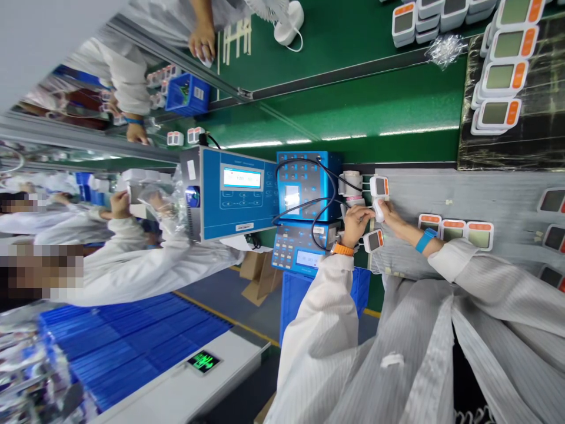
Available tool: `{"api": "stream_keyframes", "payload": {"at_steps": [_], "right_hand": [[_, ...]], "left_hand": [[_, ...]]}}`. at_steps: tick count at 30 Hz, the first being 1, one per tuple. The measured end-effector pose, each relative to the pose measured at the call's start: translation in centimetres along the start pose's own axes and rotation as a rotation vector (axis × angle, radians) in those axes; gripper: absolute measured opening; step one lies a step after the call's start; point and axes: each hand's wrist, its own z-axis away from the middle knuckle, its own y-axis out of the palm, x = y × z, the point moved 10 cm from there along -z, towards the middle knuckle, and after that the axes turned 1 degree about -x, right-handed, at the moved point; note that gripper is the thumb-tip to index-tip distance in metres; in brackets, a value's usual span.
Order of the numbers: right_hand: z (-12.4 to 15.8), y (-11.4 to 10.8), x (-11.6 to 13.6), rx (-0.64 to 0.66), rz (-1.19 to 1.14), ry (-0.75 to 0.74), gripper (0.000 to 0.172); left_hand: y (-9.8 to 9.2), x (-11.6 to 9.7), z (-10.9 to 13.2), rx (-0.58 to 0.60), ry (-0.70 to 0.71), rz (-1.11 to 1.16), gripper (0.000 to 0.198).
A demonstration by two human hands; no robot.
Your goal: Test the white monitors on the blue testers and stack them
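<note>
My left hand (356, 225), with an orange band at the wrist, is closed, its fingertips pinched beside a small white device. What lies in that pinch is too small to make out. My right hand (391, 215), with a blue wrist strap, grips the white device (378, 210) between thumb and fingers; its screen is not visible. Just above it sits a similar device with a dark screen and orange strip (379, 186), and below my left hand another one (373, 241). White cylindrical parts (352, 184) stand beside the blue testers.
Blue instruments (241, 191) with black cables (331, 194) stand left of my hands. Three orange-buttoned devices (454, 230) lie on the grey mat (415, 194) near my right wrist. Stacked devices (498, 113) rest on a dark board. A co-worker's sleeve (154, 265) is at left.
</note>
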Motion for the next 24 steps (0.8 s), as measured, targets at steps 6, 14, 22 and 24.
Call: {"api": "stream_keyframes", "payload": {"at_steps": [6,14,22,24], "right_hand": [[-0.3,0.5,-0.3,-0.034,0.127,-0.047,0.043],[0.8,-0.3,0.0,-0.060,0.556,-0.432,0.096],[5.8,-6.6,0.7,-0.027,0.955,-0.685,0.037],[7.3,-6.6,0.0,0.019,1.124,-0.719,0.034]], "left_hand": [[-0.2,-0.1,-0.1,0.031,-0.009,-0.014,0.007],[-0.3,-0.9,-0.1,0.230,-0.018,-0.279,0.072],[0.5,0.5,-0.7,0.203,-0.043,-0.275,0.073],[-0.4,0.5,-0.3,0.164,-0.049,-0.267,0.079]]}}
